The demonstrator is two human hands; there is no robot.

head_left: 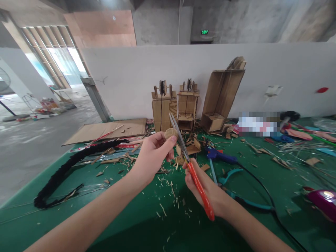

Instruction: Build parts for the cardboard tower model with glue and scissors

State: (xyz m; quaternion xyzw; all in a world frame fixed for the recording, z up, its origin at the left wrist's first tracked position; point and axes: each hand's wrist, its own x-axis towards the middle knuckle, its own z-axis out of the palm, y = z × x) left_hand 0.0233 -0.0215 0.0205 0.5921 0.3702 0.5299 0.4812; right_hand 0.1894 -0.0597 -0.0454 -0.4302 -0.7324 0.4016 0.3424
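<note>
Between the thumb and fingers of my left hand is a small round cardboard disc, held up above the table. My right hand grips a pair of scissors with red-orange handles, its blades pointing up and away from me. The blades pass just right of the disc; whether they touch it I cannot tell. Thin cardboard shavings lie on the green table below both hands. Behind the hands, small cut pieces surround a little cardboard part.
Cardboard structures with spools and a tall cardboard box stand against the white wall. A blue glue gun and teal-handled pliers lie right. At left are a black fuzzy strip and a flat cardboard sheet.
</note>
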